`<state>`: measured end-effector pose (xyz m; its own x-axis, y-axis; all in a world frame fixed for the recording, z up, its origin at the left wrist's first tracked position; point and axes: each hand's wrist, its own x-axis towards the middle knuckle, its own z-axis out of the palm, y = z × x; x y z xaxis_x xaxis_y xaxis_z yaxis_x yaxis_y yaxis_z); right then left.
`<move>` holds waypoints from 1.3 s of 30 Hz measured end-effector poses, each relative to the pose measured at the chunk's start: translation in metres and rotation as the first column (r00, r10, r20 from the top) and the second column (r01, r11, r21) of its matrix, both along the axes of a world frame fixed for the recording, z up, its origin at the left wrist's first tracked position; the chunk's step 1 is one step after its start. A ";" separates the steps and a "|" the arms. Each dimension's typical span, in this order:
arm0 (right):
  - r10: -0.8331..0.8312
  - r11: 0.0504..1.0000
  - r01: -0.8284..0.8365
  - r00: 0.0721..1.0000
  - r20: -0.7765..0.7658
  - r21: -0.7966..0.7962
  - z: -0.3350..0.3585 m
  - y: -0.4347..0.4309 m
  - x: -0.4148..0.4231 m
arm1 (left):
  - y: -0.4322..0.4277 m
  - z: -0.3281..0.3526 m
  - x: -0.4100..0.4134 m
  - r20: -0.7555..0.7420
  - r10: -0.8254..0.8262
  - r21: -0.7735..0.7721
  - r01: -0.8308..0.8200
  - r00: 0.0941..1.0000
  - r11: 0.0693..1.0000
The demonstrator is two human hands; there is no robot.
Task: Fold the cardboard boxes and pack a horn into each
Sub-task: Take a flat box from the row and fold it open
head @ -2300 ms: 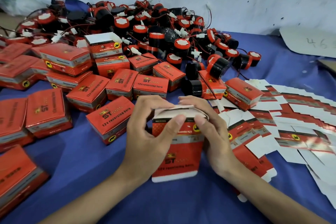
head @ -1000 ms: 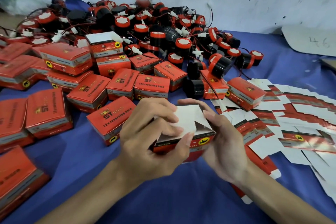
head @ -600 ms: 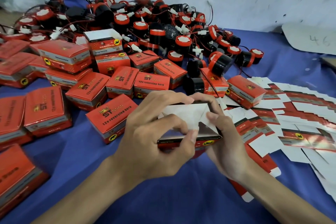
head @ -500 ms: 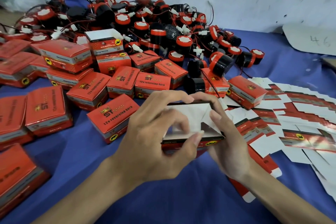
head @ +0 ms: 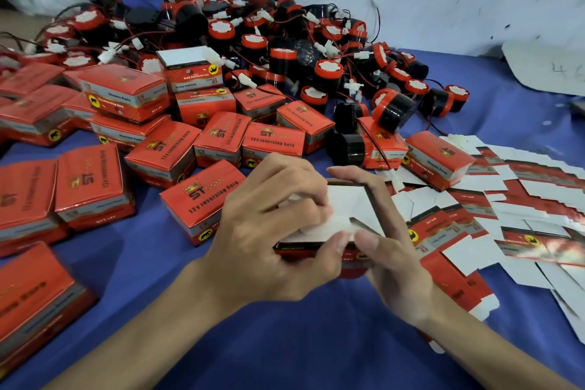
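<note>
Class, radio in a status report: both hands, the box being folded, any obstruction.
Left hand, right hand both grip cardboard box. White end flaps part-closed, gap showing. Flat box blanks crowd right side.

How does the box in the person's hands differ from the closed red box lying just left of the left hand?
The held box shows white flaps on its upper end, not yet tucked flat; the closed box shows a shut red printed face. The held box is gripped by the left hand and right hand; the closed box lies untouched on the blue cloth. Both have red printed sides.
</note>
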<state>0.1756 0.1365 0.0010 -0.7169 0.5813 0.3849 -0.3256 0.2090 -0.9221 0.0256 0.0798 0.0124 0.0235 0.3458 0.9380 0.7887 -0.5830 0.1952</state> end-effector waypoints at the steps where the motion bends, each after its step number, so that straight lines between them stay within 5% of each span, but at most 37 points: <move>1: 0.008 0.999 -0.008 1.000 0.000 0.040 0.000 0.000 0.001 | 0.000 0.000 0.000 -0.005 0.003 0.016 -0.002 1.000 1.000; 7: 0.014 0.995 -0.013 1.000 -0.013 0.103 0.007 -0.004 -0.001 | -0.003 -0.002 -0.003 -0.070 0.013 0.082 -0.008 0.997 0.997; 20: -0.038 0.998 0.037 0.999 0.029 0.044 0.005 0.001 -0.002 | 0.000 -0.004 -0.003 0.026 -0.037 -0.033 0.038 0.999 0.999; 29: -0.211 0.944 0.206 0.977 -0.007 0.256 0.005 0.004 -0.005 | -0.001 -0.004 -0.005 0.037 -0.085 -0.145 0.090 0.996 0.985; 34: -0.265 0.956 0.275 0.959 0.100 -0.104 0.011 0.012 -0.006 | -0.001 -0.015 -0.010 0.130 -0.355 -0.277 0.378 0.926 0.883; 37: -0.066 0.869 0.164 0.973 0.221 -0.467 0.012 0.020 0.000 | 0.004 -0.015 -0.013 0.217 -0.220 -0.523 0.303 0.951 0.797; 39: 0.029 0.756 0.143 0.967 0.252 -0.638 0.011 0.025 0.001 | 0.005 -0.013 -0.017 0.052 -0.221 -0.580 0.209 0.974 0.787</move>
<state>0.1769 0.1611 0.0118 -0.6908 0.6702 -0.2715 -0.0922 -0.4541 -0.8862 0.0081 0.0850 -0.0009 0.1770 0.8073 0.5630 0.6630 -0.5206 0.5380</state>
